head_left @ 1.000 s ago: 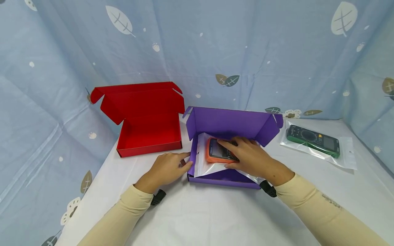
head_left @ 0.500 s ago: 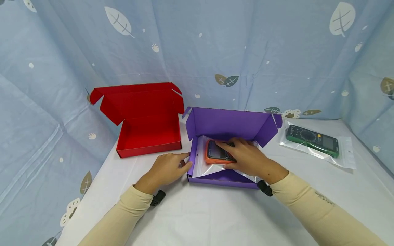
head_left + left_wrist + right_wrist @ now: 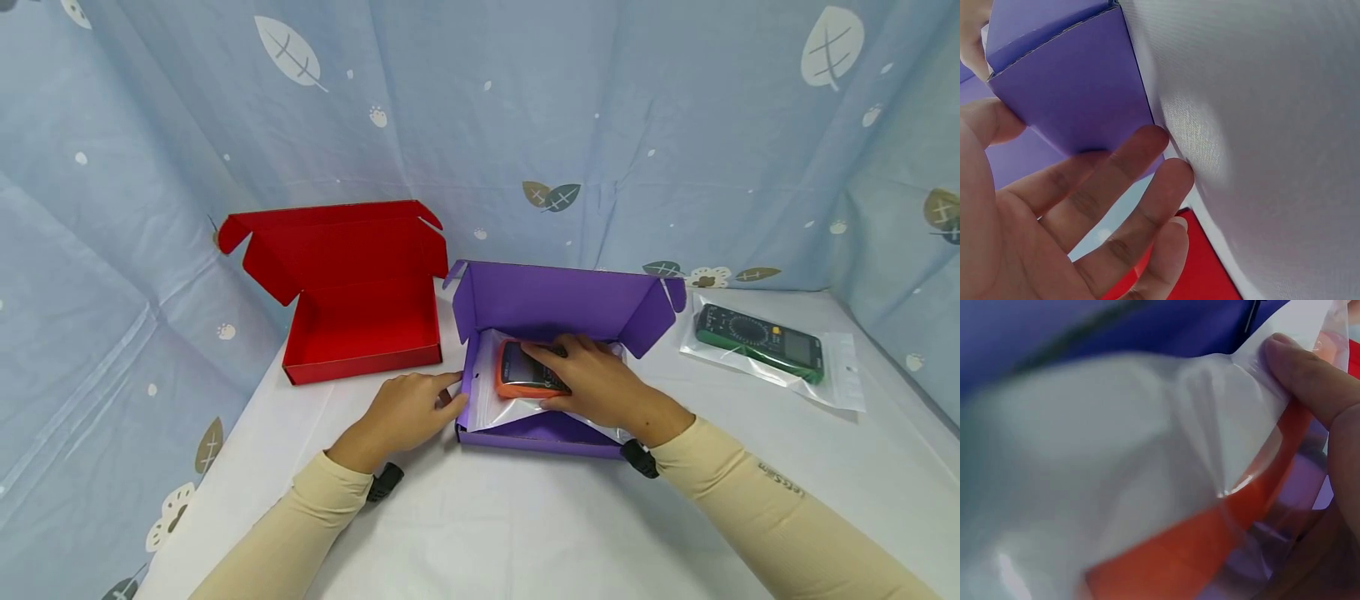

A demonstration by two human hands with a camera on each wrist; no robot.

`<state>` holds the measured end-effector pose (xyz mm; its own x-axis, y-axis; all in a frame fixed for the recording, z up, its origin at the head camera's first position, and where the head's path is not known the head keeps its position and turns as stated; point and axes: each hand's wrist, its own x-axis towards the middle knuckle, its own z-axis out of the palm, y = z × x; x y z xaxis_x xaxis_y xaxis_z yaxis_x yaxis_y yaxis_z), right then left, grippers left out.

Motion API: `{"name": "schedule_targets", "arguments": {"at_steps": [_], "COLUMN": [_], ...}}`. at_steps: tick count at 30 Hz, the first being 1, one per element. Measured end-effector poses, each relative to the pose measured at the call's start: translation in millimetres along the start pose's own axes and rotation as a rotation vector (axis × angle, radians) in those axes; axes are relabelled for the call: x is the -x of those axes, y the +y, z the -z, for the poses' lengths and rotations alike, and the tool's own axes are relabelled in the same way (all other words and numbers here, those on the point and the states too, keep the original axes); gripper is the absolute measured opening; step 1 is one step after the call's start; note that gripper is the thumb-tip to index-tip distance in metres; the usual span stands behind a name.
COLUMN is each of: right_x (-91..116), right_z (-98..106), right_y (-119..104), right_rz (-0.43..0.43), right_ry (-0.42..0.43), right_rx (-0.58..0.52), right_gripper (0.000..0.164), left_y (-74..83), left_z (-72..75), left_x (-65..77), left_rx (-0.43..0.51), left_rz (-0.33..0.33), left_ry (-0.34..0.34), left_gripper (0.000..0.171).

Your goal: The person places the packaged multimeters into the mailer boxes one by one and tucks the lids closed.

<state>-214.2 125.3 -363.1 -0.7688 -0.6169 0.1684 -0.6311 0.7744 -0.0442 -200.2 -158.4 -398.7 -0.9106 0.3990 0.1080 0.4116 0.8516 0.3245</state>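
Observation:
An orange-edged multimeter (image 3: 517, 371) in a clear plastic bag lies inside the open purple box (image 3: 551, 449) in the head view. My right hand (image 3: 600, 385) grips it from above through the bag, fingers across its right half and thumb at the near edge. The right wrist view shows the thumb on the bag (image 3: 1210, 412), with the meter's orange side under the film. Outside the box's left wall, my left hand (image 3: 408, 417) rests with extended fingers (image 3: 1141, 187) touching that wall. The right hand hides the meter's dial end.
Left of the purple box stands a red box (image 3: 363, 367), its lid raised. A green multimeter (image 3: 761, 342) in a clear bag lies at the right on the white-covered table (image 3: 510, 525). A blue patterned curtain (image 3: 480, 125) hangs behind.
My right hand and the orange multimeter have shifted slightly left within the purple box. The left hand has stayed at the box's left wall.

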Motion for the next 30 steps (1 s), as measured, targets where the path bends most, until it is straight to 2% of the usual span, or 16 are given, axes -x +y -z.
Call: {"name": "schedule_targets", "arguments": {"at_steps": [18, 30], "right_x": [1, 1], "right_z": [-9, -12], "right_y": [2, 0], "right_rz": [0.001, 0.021], "right_ry": [0.006, 0.01], "right_rx": [-0.099, -0.091], "right_gripper": [0.078, 0.075], "left_y": [0.1, -0.3], "left_z": [1.2, -0.3], "left_x": [-0.3, -1.7], "left_rx": [-0.002, -0.002], "left_rz": [0.009, -0.002], "left_ry": [-0.011, 0.006], "left_gripper": [0.042, 0.041]}}
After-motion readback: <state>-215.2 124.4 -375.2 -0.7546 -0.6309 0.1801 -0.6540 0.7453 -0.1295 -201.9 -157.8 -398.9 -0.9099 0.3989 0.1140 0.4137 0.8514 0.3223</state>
